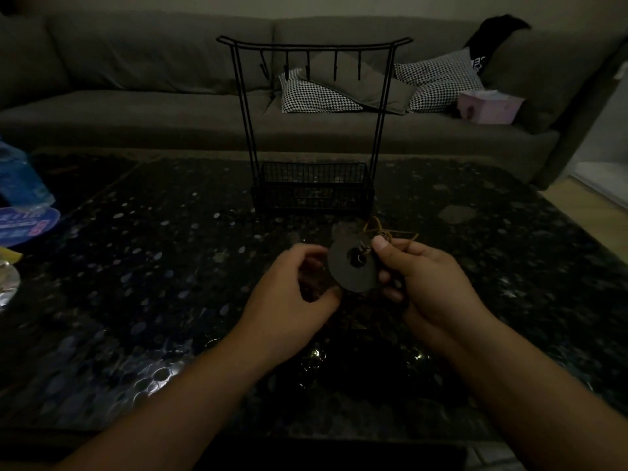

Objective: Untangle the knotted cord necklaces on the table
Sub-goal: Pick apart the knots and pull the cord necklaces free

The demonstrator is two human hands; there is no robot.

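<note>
the disc (pixel 353 266) is held up over the table (pixel 136 266), between both hands. the right hand (pixel 428 280) pinches its right edge and the cord (pixel 390 232), so it is nearer. the left hand (pixel 292 290) curls at the left edge, maybe just touching; it is too dark to tell. the cord bunches up behind the right thumb. i count one disc, one cord bunch, one stand (pixel 312 130).
</note>
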